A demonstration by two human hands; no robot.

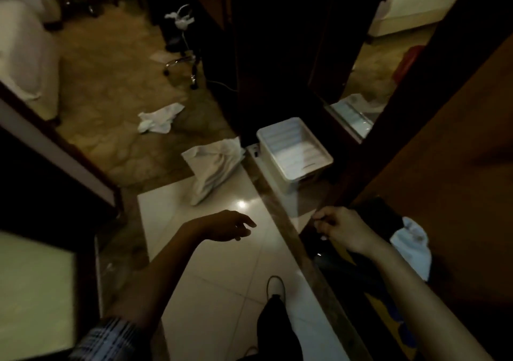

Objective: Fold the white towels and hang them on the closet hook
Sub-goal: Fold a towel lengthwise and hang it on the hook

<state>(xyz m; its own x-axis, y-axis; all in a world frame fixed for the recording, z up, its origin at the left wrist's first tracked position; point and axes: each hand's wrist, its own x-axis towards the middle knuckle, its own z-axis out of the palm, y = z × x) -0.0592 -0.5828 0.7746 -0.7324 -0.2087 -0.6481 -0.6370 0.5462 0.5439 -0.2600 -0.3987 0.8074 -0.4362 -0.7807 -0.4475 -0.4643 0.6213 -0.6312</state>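
Observation:
A white towel (215, 166) lies crumpled on the tiled floor, partly over the carpet edge, ahead of my hands. A second white towel (161, 118) lies bunched on the carpet farther off to the left. My left hand (229, 226) hovers over the tiles with relaxed fingers, holding nothing. My right hand (341, 227) is at the edge of the dark wooden closet door (433, 127), fingers curled; what it grips is too dark to tell. No hook is visible.
A white plastic bin (294, 152) stands empty by the closet base. A pale blue cloth (413, 247) lies inside the closet at right. A rolling chair base (183, 63) and cable sit on the carpet. A bed (25, 55) is at far left. My shoe (276, 287) is on the tiles.

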